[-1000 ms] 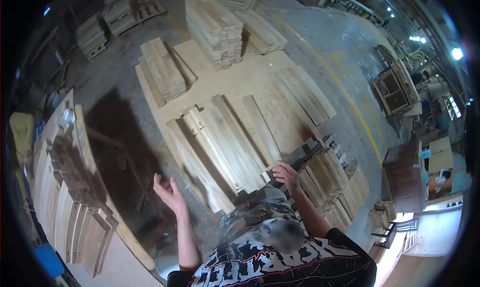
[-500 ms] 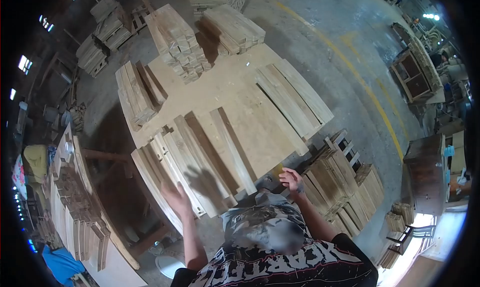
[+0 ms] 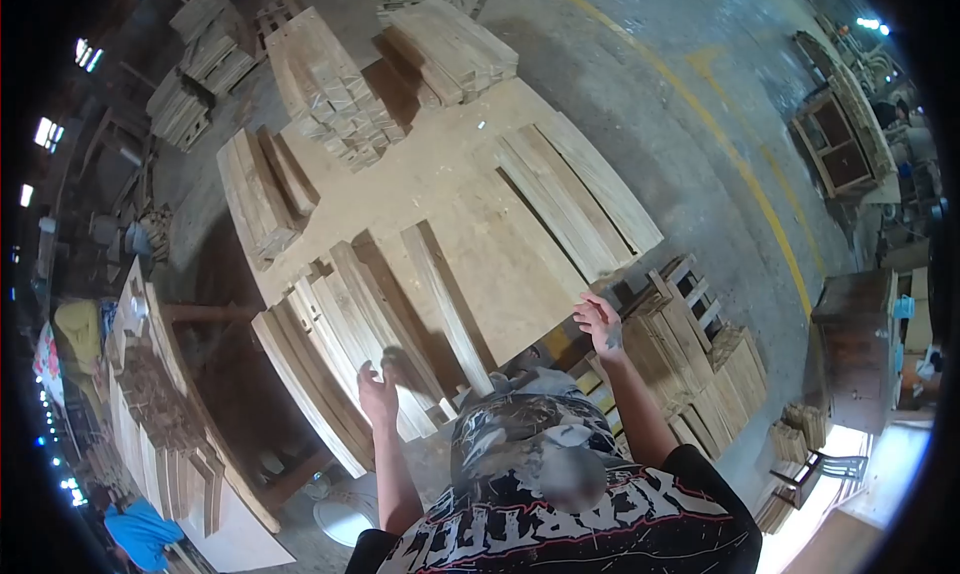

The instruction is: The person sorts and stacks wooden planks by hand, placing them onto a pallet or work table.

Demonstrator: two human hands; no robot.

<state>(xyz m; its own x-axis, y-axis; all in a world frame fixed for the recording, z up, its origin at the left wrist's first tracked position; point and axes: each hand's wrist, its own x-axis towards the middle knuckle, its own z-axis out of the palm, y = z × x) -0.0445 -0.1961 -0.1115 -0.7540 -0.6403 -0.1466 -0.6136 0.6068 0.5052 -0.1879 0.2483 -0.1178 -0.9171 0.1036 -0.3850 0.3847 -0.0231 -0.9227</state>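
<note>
Far L.: blue cloth [image 3: 145, 536], low down; then curved wd. pcs. [image 3: 190, 479] on a bench. Next, pale panel [image 3: 440, 189] w/ short bd. group [image 3: 250, 189] at its L. edge, block stack [image 3: 330, 94] at far side. Near side: bd. row [image 3: 345, 324], approx. parallel, lying flat. L. hand [image 3: 379, 392] over near end of row, fingers apart & part-bent, nothing in grip; contact w/ bds. can't tell. Then single bd. [image 3: 447, 304], apart from row. R. side: bd. set [image 3: 570, 199]. R. hand [image 3: 600, 326] by panel's near R. corner, loosely open, empty. Beyond: stacked bds. [image 3: 685, 374], dk. cabinet [image 3: 852, 344] far R.
</note>
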